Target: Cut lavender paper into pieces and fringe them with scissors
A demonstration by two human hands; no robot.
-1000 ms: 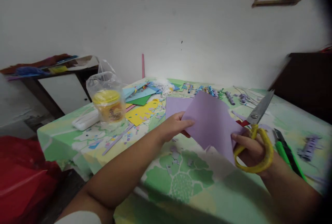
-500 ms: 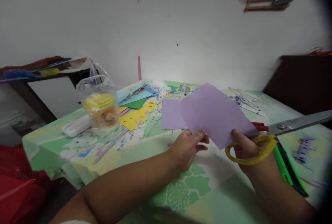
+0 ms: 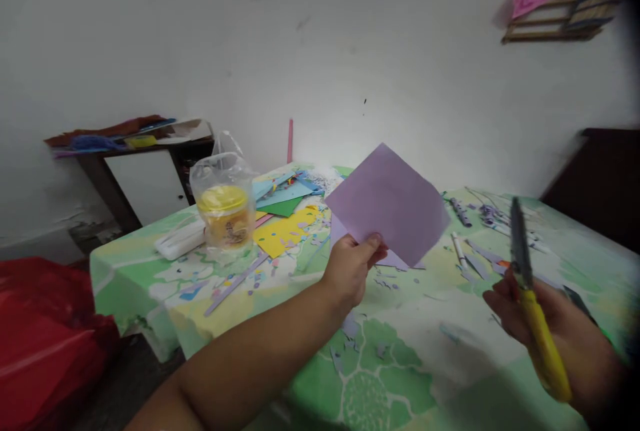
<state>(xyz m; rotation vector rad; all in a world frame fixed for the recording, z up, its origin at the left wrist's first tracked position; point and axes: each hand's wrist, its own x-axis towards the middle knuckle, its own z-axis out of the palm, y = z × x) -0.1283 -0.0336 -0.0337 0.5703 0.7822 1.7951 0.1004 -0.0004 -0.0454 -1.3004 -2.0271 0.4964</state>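
Observation:
Pinched at its lower edge by my left hand, a square purple sheet of paper is held up above the table. My right hand is closed on a pair of scissors, apart from the sheet on its right. The scissors' blades point upward and a yellow handle faces me. Behind the held sheet, another purple sheet lies on the cloth, partly hidden. Small purple paper scraps are scattered near it.
The table wears a green patterned tablecloth. At left stand a yellow-lidded tub in a clear bag and a white object. Yellow paper and blue sheets lie further back. At right is a white marker among purple cuttings.
My right hand has left the purple sheet and moved right, turning the scissors from pointing sideways to upright. The left hand keeps hold of the sheet. The view has shifted left.

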